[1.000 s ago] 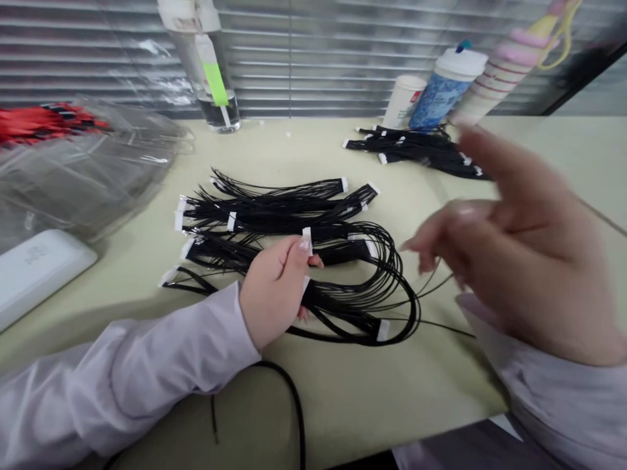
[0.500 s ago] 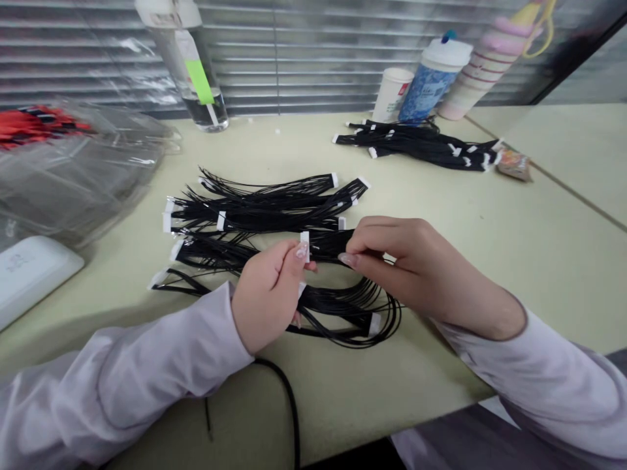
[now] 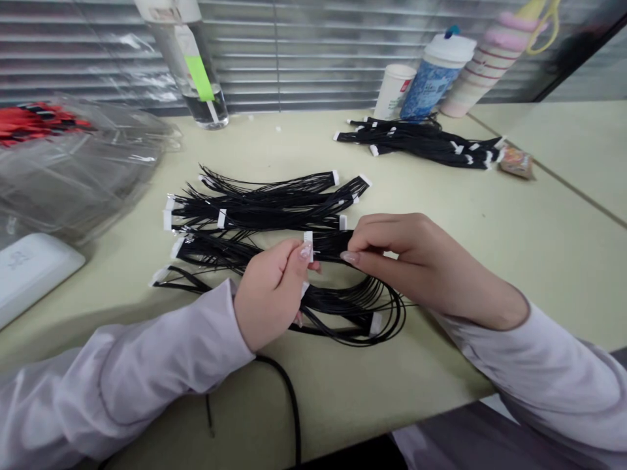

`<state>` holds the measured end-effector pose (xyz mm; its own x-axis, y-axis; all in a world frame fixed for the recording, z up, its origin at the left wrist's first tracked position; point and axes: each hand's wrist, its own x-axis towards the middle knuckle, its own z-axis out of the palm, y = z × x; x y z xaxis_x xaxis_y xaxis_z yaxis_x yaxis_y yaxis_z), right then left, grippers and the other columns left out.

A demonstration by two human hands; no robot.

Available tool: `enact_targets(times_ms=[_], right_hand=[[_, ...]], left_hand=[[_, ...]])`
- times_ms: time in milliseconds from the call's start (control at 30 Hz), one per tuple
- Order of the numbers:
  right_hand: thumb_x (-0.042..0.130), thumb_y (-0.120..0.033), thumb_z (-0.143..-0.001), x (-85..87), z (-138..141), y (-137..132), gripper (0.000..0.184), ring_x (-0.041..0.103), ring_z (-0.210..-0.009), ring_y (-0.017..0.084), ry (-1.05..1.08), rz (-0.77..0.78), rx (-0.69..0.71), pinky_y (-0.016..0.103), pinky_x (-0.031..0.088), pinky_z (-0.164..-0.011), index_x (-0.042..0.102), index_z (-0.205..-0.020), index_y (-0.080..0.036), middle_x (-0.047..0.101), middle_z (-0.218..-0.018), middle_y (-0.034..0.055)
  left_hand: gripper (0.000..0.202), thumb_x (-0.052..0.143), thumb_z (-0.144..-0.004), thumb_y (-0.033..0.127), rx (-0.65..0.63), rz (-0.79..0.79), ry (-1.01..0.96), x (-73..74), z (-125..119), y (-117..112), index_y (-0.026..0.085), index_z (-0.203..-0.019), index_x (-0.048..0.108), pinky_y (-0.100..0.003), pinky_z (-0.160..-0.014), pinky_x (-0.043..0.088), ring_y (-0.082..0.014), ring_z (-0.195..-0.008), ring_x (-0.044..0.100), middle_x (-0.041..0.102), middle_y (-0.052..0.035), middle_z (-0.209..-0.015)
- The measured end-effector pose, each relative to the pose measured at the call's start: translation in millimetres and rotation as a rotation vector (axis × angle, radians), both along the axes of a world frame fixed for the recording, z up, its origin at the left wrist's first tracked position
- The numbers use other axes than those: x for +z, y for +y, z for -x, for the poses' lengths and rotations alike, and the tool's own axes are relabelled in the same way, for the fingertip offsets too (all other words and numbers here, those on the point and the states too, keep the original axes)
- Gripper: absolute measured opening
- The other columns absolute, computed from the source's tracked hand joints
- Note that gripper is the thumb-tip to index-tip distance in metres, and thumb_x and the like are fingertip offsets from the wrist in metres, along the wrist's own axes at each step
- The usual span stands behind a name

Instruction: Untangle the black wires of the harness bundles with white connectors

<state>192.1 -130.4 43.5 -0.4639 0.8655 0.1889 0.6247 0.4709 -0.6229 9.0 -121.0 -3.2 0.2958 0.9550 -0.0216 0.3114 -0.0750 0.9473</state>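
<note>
Pale green tabletop bearing black wire harnesses, a clear plastic bag, a white case

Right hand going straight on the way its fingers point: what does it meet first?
The right hand pinches a black wire bundle; next in line, probably the white connector in the left hand, though depth is unclear.

Glossy black wires, white plastic connectors
</note>
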Motion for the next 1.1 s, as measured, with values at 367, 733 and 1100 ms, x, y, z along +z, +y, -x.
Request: enact_targets(times_ms=[367,733,1100], right_hand=[[0.047,-0.014,-0.083,-17.0,13,2,0.018,0.043,-0.063,0.006,0.021,-0.103,0.023,0.019,0.034,-0.060,0.055,-0.067,-0.012,0.052,-0.065,0.0000],[0.063,-0.025,-0.071,-7.2,-19,3,0.016,0.045,-0.056,0.006,-0.124,-0.076,-0.217,0.019,0.035,-0.052,0.055,-0.084,-0.018,0.051,-0.066,-0.0033],[0.046,-0.040,-0.084,3.5,-12,-15,0.040,0.035,-0.045,0.007,-0.386,-0.112,-0.167,0.024,0.025,-0.047,0.045,-0.052,-0.017,0.046,-0.048,-0.0008]], left_hand=[[0.028,0.039,-0.085,0.036,-0.082,-0.051,0.039,0.4,3,-2,0.019,-0.070,0.054,-0.015,-0.028,0.035,-0.0066,-0.032,0.046,0.046,0.0036,-0.050],[0.035,0.042,-0.082,0.048,0.097,0.167,-0.088,-2.4,0,5,0.018,-0.070,0.056,-0.017,-0.023,0.036,-0.0070,-0.027,0.042,0.047,0.0040,-0.049],[0.031,0.046,-0.081,0.045,0.308,0.306,-0.335,-4.0,-7,19,0.016,-0.071,0.050,-0.015,-0.020,0.031,-0.0030,-0.029,0.036,0.040,0.0059,-0.056]])
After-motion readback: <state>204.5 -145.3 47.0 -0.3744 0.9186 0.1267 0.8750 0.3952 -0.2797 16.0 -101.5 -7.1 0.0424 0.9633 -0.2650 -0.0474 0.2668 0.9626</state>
